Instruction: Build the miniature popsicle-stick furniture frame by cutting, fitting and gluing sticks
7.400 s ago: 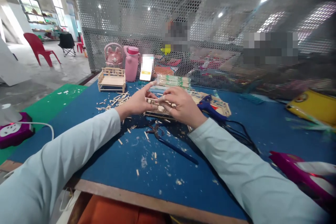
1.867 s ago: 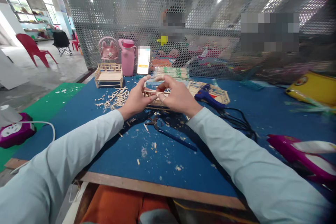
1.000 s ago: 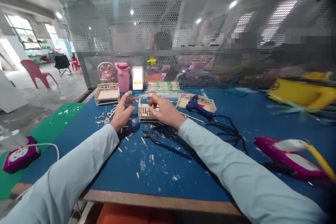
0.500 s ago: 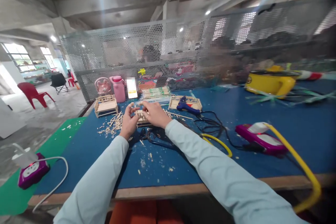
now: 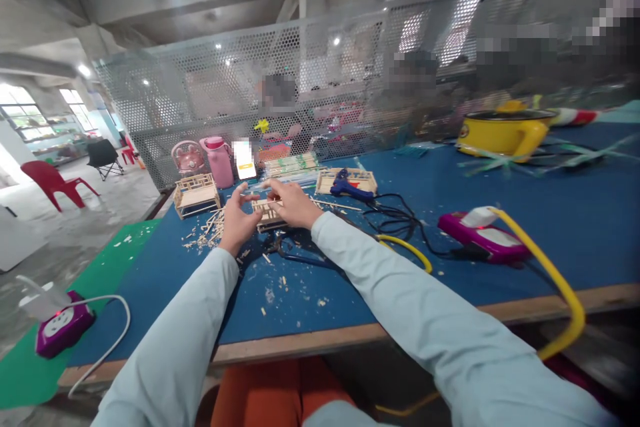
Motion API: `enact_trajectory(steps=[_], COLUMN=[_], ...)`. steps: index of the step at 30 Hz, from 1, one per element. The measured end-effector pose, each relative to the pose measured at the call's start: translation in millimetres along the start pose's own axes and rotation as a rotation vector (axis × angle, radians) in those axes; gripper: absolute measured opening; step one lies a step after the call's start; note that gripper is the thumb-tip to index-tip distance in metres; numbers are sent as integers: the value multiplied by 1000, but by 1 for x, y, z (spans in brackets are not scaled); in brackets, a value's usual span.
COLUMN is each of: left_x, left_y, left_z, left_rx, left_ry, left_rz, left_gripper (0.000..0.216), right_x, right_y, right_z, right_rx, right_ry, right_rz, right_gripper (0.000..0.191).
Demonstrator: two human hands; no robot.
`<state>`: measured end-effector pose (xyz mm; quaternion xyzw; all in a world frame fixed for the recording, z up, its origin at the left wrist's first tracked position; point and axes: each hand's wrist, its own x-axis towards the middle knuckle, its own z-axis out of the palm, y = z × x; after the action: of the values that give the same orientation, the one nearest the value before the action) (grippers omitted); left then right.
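Note:
A small model frame of wooden sticks [image 5: 267, 215] stands on the blue table mat [image 5: 300, 307]. My right hand [image 5: 293, 203] lies over its right end with the fingers curled at its top rail. My left hand [image 5: 236, 220] is just left of it, thumb and forefinger pinched on a thin wooden stick [image 5: 251, 195] that runs across to my right fingers. Cut stick scraps [image 5: 207, 232] lie beside my left hand. Dark pliers [image 5: 295, 257] lie on the mat below my right wrist.
At the back stand a finished stick bench [image 5: 196, 193], a pink bottle [image 5: 219, 161], a phone [image 5: 244, 157] and a stick bundle [image 5: 290, 163]. A blue glue gun [image 5: 346, 184] rests on another frame. A purple power strip [image 5: 483, 237], yellow hose [image 5: 555, 277] and yellow pot [image 5: 503, 133] are right. Mesh partition behind.
The stick frame, held up in both hands two seconds ago, now stands on the mat. My hands stay at it. The view has pulled back and swung right, showing more table.

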<state>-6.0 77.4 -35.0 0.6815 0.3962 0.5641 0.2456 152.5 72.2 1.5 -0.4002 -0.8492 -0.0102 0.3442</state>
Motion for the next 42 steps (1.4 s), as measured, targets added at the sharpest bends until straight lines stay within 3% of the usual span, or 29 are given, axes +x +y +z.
enact_trajectory(steps=[8, 19, 21, 23, 25, 27, 29, 32, 33, 35, 37, 42], left_x=[-3, -4, -5, -7, -8, -9, -11, -12, -12, -13, -13, -14], left_y=[4, 1, 3, 4, 2, -2, -7, -12, -13, -15, -17, -19], left_z=[1, 7, 6, 4, 1, -2, -4, -6, -6, -5, -4, -2], left_rx=[-106, -65, -71, -58, -10, 47, 73, 72, 71, 74, 85, 67], left_ry=[-139, -106, -116, -114, -99, -104, -140, -155, -143, -103, -61, -69], left_rz=[-49, -48, -39, -17, 5, 7, -8, -28, -34, -45, -60, -116], left_gripper=[83, 85, 85, 86, 88, 87, 84, 79, 78, 75, 70, 63], right_x=[0, -5, -2, 0, -1, -9, -21, -39, -43, -48, -49, -42], right_y=[2, -2, 0, 10, 30, 56, 83, 116, 122, 129, 130, 127], right_z=[0, -1, -8, -22, -40, -55, -62, -59, -56, -50, -45, -43], right_rx=[-29, 79, 63, 5, -58, -152, -305, -400, -380, -393, -443, -352], right_ry=[25, -4, 81, 259, 454, 559, 478, 145, -1, -150, -159, 13], right_rz=[-43, -67, -86, -48, 122, 380, 622, 897, 942, 962, 960, 921], right_gripper=[29, 42, 44, 46, 41, 34, 34, 49, 50, 50, 50, 37])
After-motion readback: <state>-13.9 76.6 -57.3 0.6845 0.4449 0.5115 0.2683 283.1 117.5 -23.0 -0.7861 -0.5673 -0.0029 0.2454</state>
